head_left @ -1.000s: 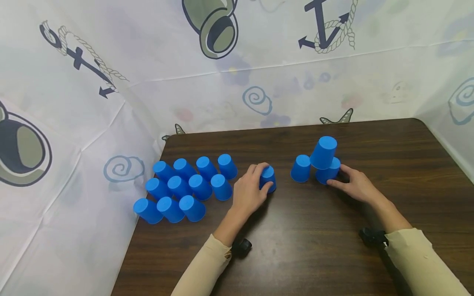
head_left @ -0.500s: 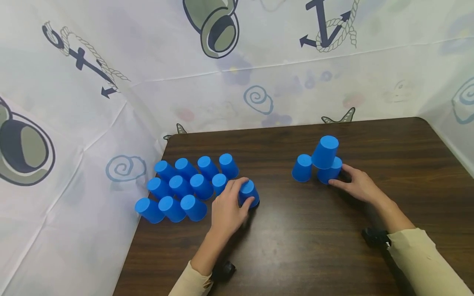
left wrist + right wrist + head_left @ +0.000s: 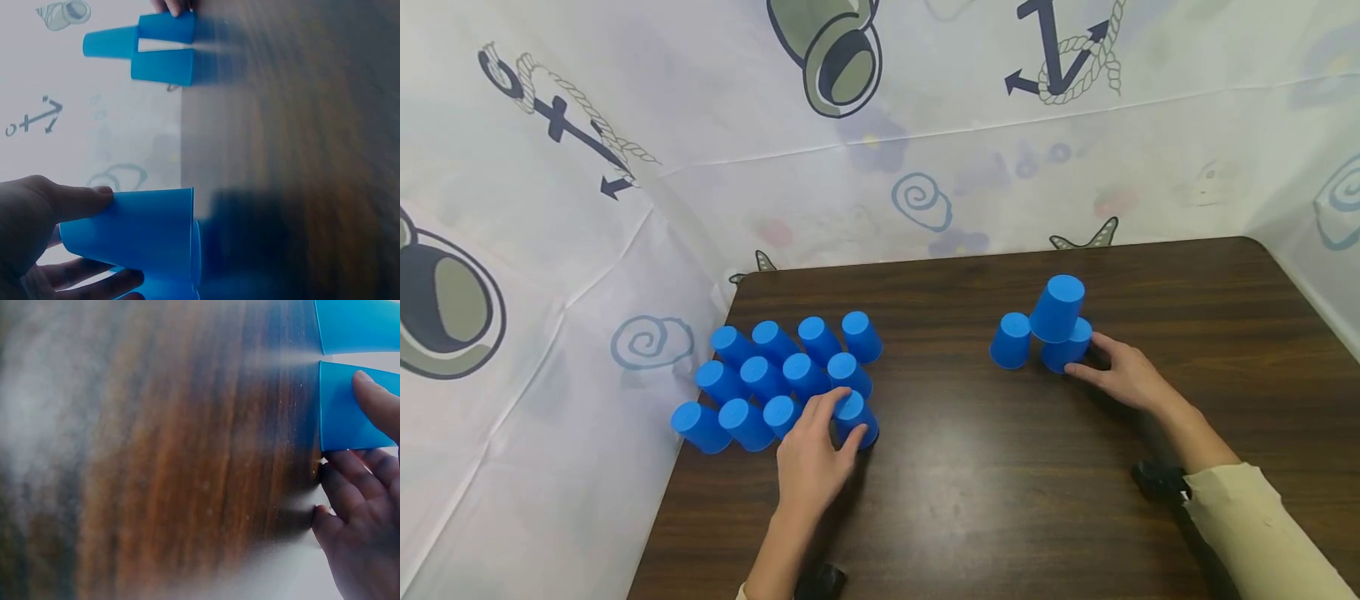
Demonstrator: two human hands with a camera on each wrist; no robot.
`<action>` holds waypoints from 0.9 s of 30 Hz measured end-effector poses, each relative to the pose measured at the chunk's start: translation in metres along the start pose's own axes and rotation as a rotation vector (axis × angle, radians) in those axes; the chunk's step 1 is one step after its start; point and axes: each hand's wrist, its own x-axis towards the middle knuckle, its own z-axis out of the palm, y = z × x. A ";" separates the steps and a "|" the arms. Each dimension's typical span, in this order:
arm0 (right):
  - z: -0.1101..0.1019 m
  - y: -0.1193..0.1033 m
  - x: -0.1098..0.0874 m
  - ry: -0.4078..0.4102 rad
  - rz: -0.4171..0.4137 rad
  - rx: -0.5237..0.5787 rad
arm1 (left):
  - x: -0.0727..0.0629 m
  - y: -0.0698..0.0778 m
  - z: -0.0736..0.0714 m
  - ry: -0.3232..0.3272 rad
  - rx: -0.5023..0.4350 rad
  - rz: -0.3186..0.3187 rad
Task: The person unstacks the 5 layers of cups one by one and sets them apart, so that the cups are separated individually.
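Note:
In the head view, my left hand point(image 3: 812, 458) grips an upside-down blue plastic cup point(image 3: 857, 421) between thumb and fingers, at the right end of the front row. The left wrist view shows the thumb on one side of this cup point(image 3: 137, 231) and the fingers on the other. On the right, two upside-down cups carry a third cup point(image 3: 1056, 312). My right hand point(image 3: 1123, 379) holds the right base cup point(image 3: 1063, 354), its thumb lying against the wall in the right wrist view. The left base cup point(image 3: 1011, 342) stands untouched.
Several more inverted blue cups point(image 3: 763, 379) stand in rows on the left of the dark wood table point(image 3: 985, 500). A white printed cloth point(image 3: 820, 200) hangs behind the table and along its left. Each wrist wears a black camera point(image 3: 1157, 481).
My left hand has brought its cup left and nearer, from the middle of the table to the end of the front row. The right hand and the small stack have stayed put.

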 end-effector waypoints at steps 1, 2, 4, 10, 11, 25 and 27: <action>0.000 0.000 0.000 -0.001 0.003 0.002 | -0.002 -0.002 -0.002 0.006 0.004 -0.006; -0.001 0.000 0.000 -0.001 0.004 0.004 | -0.003 -0.004 -0.003 0.013 0.008 -0.010; -0.001 0.000 -0.001 0.000 0.004 0.007 | -0.004 -0.007 -0.004 0.026 0.017 -0.017; -0.002 0.001 -0.002 0.019 -0.030 0.006 | -0.004 -0.012 -0.005 0.030 0.038 -0.041; -0.001 0.001 -0.002 0.021 -0.034 0.005 | -0.003 -0.012 -0.005 0.030 0.038 -0.046; 0.000 0.000 -0.001 0.008 -0.009 -0.003 | -0.004 -0.013 -0.003 0.040 0.063 -0.042; 0.001 0.001 -0.001 0.007 -0.007 0.000 | -0.005 -0.013 -0.003 0.043 0.067 -0.034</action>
